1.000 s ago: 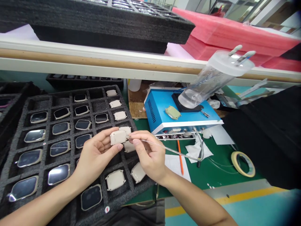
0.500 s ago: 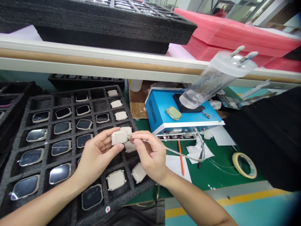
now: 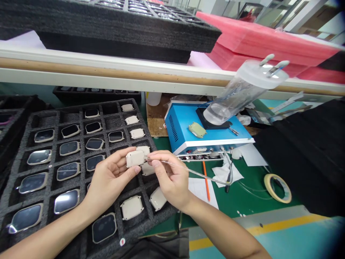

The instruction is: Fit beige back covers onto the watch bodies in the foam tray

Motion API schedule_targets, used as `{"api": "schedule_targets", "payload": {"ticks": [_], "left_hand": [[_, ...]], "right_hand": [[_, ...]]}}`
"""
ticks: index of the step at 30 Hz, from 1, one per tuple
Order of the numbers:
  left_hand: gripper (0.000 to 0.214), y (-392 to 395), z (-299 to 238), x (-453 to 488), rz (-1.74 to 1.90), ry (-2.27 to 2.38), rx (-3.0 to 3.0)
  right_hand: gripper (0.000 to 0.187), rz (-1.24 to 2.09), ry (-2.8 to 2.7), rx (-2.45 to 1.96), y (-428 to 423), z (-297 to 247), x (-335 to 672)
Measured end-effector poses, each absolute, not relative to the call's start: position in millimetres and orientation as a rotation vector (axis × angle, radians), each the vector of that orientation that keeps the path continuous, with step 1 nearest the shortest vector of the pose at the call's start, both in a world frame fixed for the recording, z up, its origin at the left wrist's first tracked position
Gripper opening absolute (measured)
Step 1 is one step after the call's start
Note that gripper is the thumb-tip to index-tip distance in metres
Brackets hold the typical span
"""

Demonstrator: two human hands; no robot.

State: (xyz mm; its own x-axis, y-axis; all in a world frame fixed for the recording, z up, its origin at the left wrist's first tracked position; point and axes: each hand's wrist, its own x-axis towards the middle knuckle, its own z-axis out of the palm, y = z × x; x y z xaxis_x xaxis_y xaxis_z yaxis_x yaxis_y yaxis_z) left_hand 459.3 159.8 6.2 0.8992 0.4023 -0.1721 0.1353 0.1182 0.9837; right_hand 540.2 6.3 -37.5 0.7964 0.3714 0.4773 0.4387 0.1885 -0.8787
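Observation:
My left hand is closed on the edges of a cream smartwatch case, with its thumb at the lower right corner. My right hand pinches the end of a thin clear tube against the case's right side. Whatever tip the tube has is mostly hidden by the fingers. Both hands hover over a black foam tray. In its pockets sit several dark-screened watches and several cream cases.
Behind the right hand stands a blue box bearing a greenish watch case and a tilted clear cylinder. An orange pen, crumpled tissue and a tape roll lie on the green mat. A shelf edge crosses above.
The view has shifted very slightly, so everything sits a little further left. Both hands keep the same hold on the watch case and the tube.

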Motion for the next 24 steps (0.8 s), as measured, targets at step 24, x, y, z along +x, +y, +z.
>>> {"api": "schedule_targets", "payload": {"ticks": [24], "left_hand": [[0.027,159.0,-0.8,457.2,0.316,0.355,1.507]], "right_hand": [[0.016,-0.070,-0.698,-1.391,0.9,-42.6,537.6]]}}
